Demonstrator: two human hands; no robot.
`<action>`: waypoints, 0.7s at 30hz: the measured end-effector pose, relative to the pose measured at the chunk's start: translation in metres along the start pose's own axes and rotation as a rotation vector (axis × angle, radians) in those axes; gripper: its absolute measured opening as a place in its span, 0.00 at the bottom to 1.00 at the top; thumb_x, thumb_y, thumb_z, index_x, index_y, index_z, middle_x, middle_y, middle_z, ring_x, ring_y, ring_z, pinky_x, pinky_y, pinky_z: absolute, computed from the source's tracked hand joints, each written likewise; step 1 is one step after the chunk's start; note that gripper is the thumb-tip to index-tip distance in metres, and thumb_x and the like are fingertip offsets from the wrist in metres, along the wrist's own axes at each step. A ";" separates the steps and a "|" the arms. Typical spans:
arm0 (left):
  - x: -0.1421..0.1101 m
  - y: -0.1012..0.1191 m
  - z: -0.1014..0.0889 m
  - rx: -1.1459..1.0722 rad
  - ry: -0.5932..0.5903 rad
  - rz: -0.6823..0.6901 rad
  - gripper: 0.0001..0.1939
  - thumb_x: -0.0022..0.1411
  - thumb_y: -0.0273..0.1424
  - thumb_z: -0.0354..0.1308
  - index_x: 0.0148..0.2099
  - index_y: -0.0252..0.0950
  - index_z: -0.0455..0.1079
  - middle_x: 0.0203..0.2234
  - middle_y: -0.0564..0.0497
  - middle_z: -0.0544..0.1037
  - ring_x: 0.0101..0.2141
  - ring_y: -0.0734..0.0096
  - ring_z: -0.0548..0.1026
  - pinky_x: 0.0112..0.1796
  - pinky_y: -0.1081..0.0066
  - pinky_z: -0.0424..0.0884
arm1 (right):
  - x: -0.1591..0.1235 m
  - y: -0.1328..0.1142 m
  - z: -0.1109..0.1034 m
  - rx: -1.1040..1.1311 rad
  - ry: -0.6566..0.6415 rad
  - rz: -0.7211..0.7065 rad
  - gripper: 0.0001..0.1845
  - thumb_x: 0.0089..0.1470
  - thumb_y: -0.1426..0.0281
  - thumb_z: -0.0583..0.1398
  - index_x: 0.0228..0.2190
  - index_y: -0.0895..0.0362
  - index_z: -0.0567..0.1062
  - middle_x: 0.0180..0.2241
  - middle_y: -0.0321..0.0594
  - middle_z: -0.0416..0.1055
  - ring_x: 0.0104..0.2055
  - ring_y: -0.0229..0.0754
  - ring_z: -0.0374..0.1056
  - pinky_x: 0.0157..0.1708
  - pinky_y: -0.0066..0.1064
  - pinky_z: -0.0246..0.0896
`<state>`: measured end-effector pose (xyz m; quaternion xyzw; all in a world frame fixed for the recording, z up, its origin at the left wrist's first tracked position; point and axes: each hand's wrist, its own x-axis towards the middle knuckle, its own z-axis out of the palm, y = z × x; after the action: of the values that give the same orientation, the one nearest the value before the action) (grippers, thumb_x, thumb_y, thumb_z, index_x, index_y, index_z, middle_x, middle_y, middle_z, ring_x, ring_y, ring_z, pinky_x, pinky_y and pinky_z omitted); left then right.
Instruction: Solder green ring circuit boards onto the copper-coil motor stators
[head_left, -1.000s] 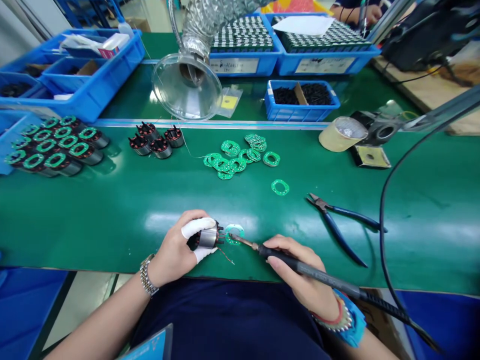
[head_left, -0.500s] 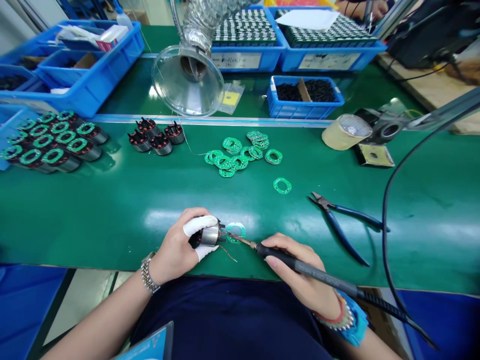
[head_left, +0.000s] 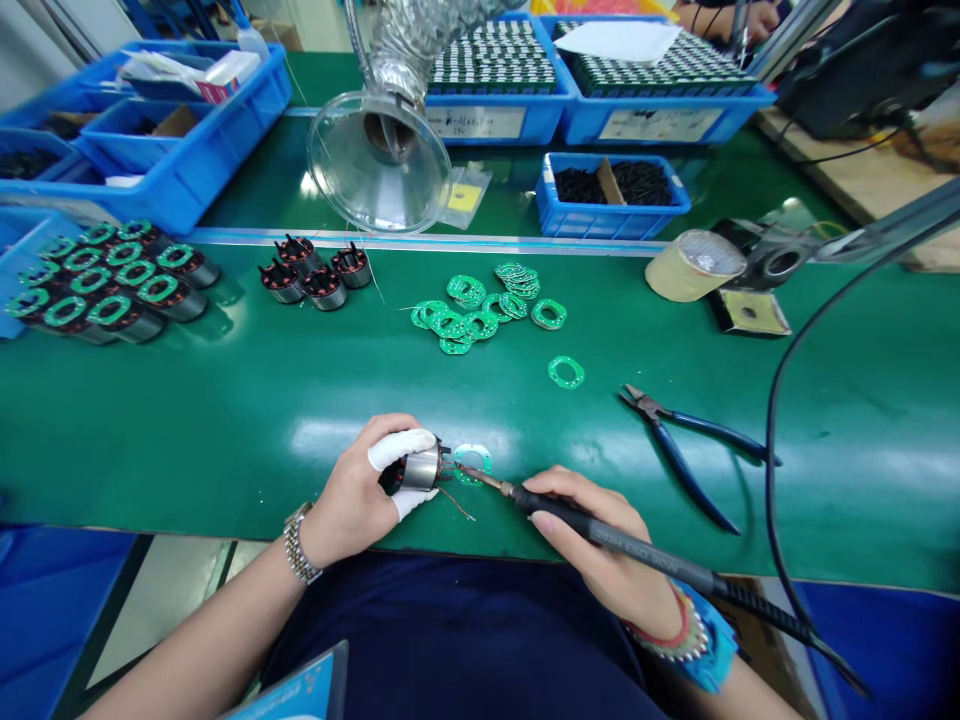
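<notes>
The person's left grip (head_left: pixel 356 505) pinches a wound metal core (head_left: pixel 421 468) at seven o'clock of the view; the right grip (head_left: pixel 609 578) pinches a soldering iron (head_left: pixel 600 533). At one o'clock, a divided blue bin (head_left: pixel 600 222) holds black pieces (head_left: pixel 576 187); at twelve, a blue tray (head_left: pixel 543 118) holds rowed parts (head_left: pixel 491 60)

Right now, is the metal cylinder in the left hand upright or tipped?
Tipped on its side: the left hand holds the cylinder with its pronged end facing right, toward the iron.
</notes>
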<state>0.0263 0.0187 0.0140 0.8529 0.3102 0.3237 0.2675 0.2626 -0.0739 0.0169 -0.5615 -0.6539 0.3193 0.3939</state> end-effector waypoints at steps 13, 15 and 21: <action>-0.001 0.000 0.000 -0.007 -0.003 -0.008 0.24 0.51 0.21 0.62 0.49 0.38 0.61 0.42 0.46 0.69 0.42 0.66 0.70 0.41 0.63 0.70 | -0.003 0.002 0.000 0.044 0.056 0.001 0.07 0.53 0.71 0.57 0.36 0.53 0.71 0.31 0.35 0.73 0.30 0.37 0.69 0.29 0.26 0.64; -0.001 0.000 0.000 -0.007 -0.004 -0.006 0.24 0.51 0.21 0.62 0.49 0.38 0.61 0.42 0.46 0.69 0.42 0.66 0.70 0.41 0.63 0.70 | -0.003 0.002 0.000 0.044 0.058 -0.001 0.06 0.53 0.71 0.57 0.36 0.53 0.71 0.31 0.35 0.73 0.30 0.37 0.69 0.29 0.26 0.64; -0.002 -0.001 0.000 -0.014 -0.009 -0.009 0.24 0.51 0.21 0.63 0.49 0.38 0.61 0.42 0.46 0.68 0.42 0.66 0.70 0.41 0.63 0.69 | -0.004 0.003 0.000 0.030 0.089 -0.006 0.07 0.53 0.71 0.57 0.36 0.53 0.71 0.31 0.36 0.73 0.30 0.37 0.69 0.28 0.26 0.66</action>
<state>0.0248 0.0174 0.0126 0.8510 0.3106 0.3207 0.2765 0.2638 -0.0773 0.0137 -0.5671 -0.6326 0.3026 0.4320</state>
